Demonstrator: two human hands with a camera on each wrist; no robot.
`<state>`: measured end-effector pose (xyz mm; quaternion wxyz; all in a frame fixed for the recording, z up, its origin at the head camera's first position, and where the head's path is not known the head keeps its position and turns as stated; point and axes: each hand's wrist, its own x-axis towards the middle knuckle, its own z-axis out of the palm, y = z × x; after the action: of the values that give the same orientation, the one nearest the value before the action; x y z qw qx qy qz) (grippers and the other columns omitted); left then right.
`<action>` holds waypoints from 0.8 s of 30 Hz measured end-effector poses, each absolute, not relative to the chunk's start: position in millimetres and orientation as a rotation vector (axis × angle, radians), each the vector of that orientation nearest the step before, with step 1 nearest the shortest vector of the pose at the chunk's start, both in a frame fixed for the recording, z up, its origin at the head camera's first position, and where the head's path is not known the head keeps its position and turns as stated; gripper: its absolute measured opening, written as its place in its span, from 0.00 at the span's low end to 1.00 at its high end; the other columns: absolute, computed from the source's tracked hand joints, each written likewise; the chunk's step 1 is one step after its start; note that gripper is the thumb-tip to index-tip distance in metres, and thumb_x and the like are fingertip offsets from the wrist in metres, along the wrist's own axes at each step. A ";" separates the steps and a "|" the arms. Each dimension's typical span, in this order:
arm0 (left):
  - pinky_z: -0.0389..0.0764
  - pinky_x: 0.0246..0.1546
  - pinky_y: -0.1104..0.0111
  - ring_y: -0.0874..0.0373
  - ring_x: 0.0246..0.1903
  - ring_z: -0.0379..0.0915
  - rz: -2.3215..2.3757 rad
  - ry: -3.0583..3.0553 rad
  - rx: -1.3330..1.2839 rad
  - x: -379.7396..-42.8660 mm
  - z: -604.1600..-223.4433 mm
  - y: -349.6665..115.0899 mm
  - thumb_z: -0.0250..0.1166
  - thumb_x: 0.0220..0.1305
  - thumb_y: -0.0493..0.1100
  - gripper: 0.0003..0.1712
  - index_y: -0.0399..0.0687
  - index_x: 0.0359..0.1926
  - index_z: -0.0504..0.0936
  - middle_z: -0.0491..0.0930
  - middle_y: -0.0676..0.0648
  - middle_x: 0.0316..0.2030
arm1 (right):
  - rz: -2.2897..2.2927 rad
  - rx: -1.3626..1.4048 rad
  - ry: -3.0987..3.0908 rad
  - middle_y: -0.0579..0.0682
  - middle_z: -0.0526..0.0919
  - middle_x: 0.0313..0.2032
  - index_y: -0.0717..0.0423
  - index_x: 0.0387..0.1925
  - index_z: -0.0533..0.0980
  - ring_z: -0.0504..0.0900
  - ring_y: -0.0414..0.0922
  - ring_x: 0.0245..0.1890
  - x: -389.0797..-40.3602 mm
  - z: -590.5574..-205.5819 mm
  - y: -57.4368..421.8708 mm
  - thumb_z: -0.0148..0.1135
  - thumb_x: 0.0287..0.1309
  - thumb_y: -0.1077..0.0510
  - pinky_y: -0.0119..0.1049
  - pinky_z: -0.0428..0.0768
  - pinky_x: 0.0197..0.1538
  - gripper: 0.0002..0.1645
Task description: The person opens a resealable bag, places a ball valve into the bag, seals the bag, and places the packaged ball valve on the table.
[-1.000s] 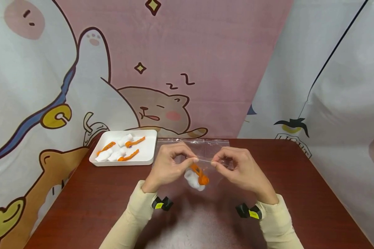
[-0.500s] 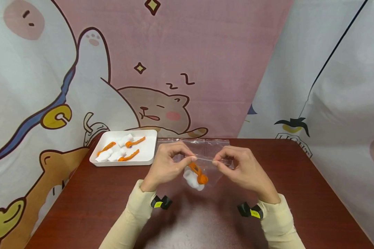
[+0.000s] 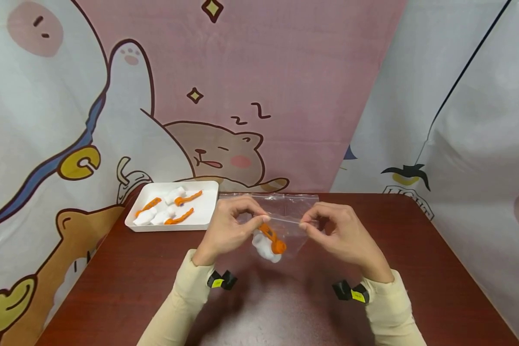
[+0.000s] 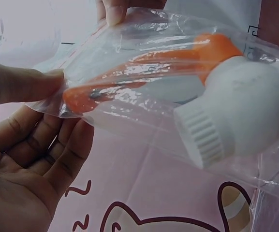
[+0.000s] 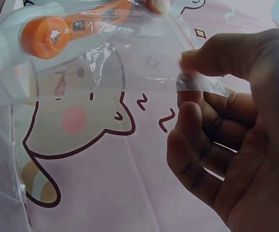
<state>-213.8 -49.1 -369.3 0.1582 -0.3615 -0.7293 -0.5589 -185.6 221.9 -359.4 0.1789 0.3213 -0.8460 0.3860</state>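
Note:
Between both hands hangs a clear zip bag (image 5: pixel 144 63) with a red line along its top edge. Inside it are a white rounded piece with a ribbed end (image 4: pixel 250 106) and an orange arm-like piece (image 4: pixel 170 60). My left hand (image 3: pixel 232 223) pinches the bag's top edge between thumb and forefinger, close by the tip of the orange piece. Farther along that same edge, toward the corner, my right hand (image 3: pixel 343 235) pinches the bag with thumb and forefinger. Its other fingers are loosely bent below, as the right wrist view shows.
A white tray (image 3: pixel 201 221) at the back left holds several white pieces (image 3: pixel 162 215) and orange pieces (image 3: pixel 179 216). More clear plastic bags (image 3: pixel 281 196) lie at the table's back edge, behind the hands. A patterned cloth (image 3: pixel 307 96) hangs behind the brown table (image 3: pixel 415 250).
My right hand has slid a little to the right along the bag's edge. The left hand and the bag's contents have shifted slightly left, widening the gap between the hands.

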 end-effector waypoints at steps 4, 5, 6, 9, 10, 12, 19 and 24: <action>0.83 0.34 0.70 0.61 0.29 0.79 -1.611 -2.081 -1.038 -214.4 -369.1 -50.2 0.75 0.59 0.36 0.03 0.48 0.31 0.89 0.85 0.50 0.28 | 1.094 0.907 -2.394 0.36 0.79 0.27 0.43 0.34 0.83 0.76 0.34 0.27 -185.7 -359.0 223.0 0.74 0.57 0.62 0.30 0.78 0.26 0.10; 0.83 0.35 0.70 0.61 0.29 0.79 -1.613 -2.077 -1.039 -214.6 -369.2 -50.5 0.75 0.59 0.35 0.03 0.48 0.31 0.89 0.85 0.50 0.28 | 1.095 0.906 -2.397 0.36 0.79 0.27 0.43 0.34 0.83 0.76 0.34 0.27 -185.5 -358.7 223.3 0.74 0.57 0.62 0.31 0.79 0.26 0.10; 0.83 0.35 0.70 0.61 0.29 0.79 -1.617 -2.074 -1.040 -214.9 -369.2 -50.8 0.75 0.59 0.35 0.04 0.47 0.31 0.89 0.85 0.50 0.28 | 1.094 0.905 -2.398 0.36 0.79 0.27 0.43 0.34 0.83 0.76 0.34 0.27 -185.5 -358.4 223.7 0.74 0.57 0.62 0.31 0.79 0.27 0.10; 0.84 0.35 0.69 0.60 0.30 0.79 -1.623 -2.069 -1.039 -215.3 -368.8 -51.7 0.75 0.59 0.35 0.03 0.47 0.31 0.89 0.85 0.50 0.28 | 1.089 0.898 -2.404 0.35 0.79 0.28 0.41 0.34 0.82 0.76 0.34 0.27 -184.9 -357.7 225.9 0.74 0.58 0.61 0.29 0.78 0.27 0.10; 0.84 0.35 0.68 0.60 0.30 0.79 -1.627 -2.067 -1.035 -215.7 -368.9 -52.2 0.76 0.59 0.35 0.03 0.46 0.31 0.89 0.85 0.50 0.28 | 1.086 0.893 -2.405 0.35 0.79 0.28 0.41 0.34 0.82 0.76 0.34 0.27 -184.7 -357.5 226.9 0.74 0.58 0.61 0.28 0.78 0.28 0.10; 0.85 0.35 0.67 0.60 0.30 0.79 -1.640 -2.063 -1.026 -216.3 -368.9 -53.3 0.76 0.59 0.35 0.02 0.44 0.31 0.89 0.85 0.49 0.28 | 1.086 0.885 -2.404 0.35 0.79 0.27 0.40 0.34 0.82 0.76 0.34 0.27 -184.7 -357.3 229.2 0.74 0.58 0.61 0.27 0.77 0.27 0.11; 0.84 0.35 0.68 0.60 0.30 0.79 -1.671 -2.088 -1.013 -218.9 -370.4 -56.0 0.75 0.59 0.36 0.02 0.43 0.32 0.89 0.84 0.48 0.28 | 1.088 0.850 -2.433 0.36 0.79 0.26 0.39 0.33 0.81 0.76 0.34 0.26 -186.6 -358.2 235.3 0.73 0.60 0.59 0.26 0.77 0.27 0.09; 0.85 0.35 0.69 0.60 0.30 0.80 -1.630 -2.129 -0.982 -219.3 -370.3 -57.4 0.76 0.60 0.39 0.03 0.44 0.33 0.91 0.85 0.50 0.29 | 1.094 0.845 -2.440 0.36 0.79 0.26 0.39 0.33 0.81 0.77 0.35 0.27 -186.6 -358.3 235.9 0.73 0.60 0.58 0.26 0.77 0.27 0.09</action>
<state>-219.3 -57.4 -370.3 0.1427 -0.3403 -0.7380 -0.5650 -186.6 235.9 -358.3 0.1680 0.2972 -0.8577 0.3845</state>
